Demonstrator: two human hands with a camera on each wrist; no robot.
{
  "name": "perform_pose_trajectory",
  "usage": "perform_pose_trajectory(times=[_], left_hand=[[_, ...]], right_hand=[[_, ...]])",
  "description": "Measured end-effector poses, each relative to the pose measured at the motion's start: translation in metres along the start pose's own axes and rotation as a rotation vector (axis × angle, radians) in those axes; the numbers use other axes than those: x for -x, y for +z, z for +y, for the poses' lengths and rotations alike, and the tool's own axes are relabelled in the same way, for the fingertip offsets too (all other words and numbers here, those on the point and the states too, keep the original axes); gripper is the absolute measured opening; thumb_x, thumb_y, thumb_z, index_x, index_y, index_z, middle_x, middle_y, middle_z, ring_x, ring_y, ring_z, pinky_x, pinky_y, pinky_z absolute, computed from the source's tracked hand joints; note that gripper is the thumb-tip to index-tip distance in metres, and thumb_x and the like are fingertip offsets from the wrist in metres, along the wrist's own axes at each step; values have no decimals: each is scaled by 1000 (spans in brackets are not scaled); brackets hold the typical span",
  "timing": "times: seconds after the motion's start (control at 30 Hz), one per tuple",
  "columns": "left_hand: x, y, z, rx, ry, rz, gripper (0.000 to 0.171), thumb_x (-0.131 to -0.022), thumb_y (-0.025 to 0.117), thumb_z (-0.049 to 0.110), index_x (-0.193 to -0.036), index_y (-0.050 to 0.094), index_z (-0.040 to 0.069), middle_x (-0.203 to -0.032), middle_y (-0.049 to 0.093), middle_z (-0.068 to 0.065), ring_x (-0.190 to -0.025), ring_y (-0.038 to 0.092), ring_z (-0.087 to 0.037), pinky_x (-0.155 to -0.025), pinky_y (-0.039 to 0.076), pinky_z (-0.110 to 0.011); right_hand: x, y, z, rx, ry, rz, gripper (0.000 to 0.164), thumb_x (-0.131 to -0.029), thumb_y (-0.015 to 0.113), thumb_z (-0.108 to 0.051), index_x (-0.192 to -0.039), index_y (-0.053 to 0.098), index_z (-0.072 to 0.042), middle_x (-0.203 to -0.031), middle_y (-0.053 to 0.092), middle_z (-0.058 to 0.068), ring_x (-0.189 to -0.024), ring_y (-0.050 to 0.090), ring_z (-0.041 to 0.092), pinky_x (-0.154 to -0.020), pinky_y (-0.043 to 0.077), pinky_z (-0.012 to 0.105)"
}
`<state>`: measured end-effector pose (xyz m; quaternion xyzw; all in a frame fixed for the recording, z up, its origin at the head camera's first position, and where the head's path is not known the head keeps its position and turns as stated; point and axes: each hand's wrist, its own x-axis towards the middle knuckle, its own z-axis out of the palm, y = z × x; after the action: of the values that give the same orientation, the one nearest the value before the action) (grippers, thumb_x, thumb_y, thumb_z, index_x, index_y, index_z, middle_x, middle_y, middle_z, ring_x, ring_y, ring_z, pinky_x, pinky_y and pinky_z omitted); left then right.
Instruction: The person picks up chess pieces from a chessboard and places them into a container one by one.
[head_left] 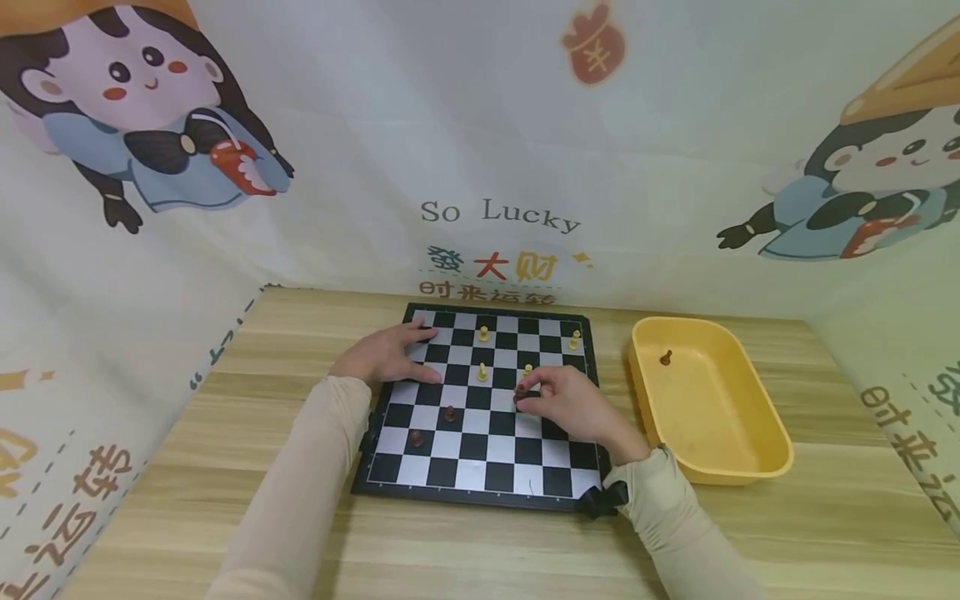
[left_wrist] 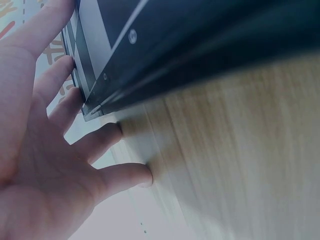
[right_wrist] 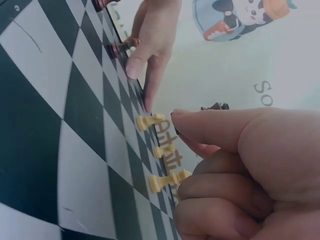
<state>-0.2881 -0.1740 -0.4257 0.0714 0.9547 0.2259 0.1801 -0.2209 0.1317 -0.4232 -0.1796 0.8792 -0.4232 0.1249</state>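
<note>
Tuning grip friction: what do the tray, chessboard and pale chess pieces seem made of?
Tray: likely moulded plastic, satin; rounded corners, soft sheen.
Chessboard: probably plastic, smooth; black rim shows streaky highlights.
Pale chess pieces: perhaps plastic, smooth; uniform colour, though painted wood possible.

The chessboard (head_left: 500,477) is checked in black and white; far pieces (head_left: 482,372) are coloured pale yellow, near-left pieces (head_left: 416,438) reddish brown, the right tray (head_left: 720,408) yellow.
</note>
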Motion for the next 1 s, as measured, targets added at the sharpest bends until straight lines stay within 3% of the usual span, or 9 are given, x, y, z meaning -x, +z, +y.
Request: perform_pose_trajectory(times=[0.5, 0.83, 1.0], left_hand=[[-1, 2, -2, 5, 13, 4, 94, -81, 82, 54, -159, 38, 24, -174, 14, -4, -160, 14, -37, -128, 22, -57], [-1, -1, -1, -11, 14, 7, 93, -82, 81, 54, -159, 38, 25, -174, 14, -4, -160, 14, -39, -128, 22, -59], [-2, 0, 0, -10, 18, 3, 94, -81, 81, 54, -159, 38, 25, -174, 14, -4, -160, 14, -38, -128, 22, -58]], right_hand=[[3, -22, -4, -8, 11, 17, 25, -93, 73, -17, -114, 71, -4, -55, 36, -6, -49, 33, 11, -46, 25, 20], [2, -41, -9, 63, 50, 50, 28, -94, 73, -23, -115, 70, -6, -56, 39, -6, -51, 37, 13, -50, 28, 22], [4, -49, -9, 45, 66, 56, 30, -94, 72, -22, -119, 69, -5, -57, 37, -5, -51, 35, 13, -48, 27, 22]])
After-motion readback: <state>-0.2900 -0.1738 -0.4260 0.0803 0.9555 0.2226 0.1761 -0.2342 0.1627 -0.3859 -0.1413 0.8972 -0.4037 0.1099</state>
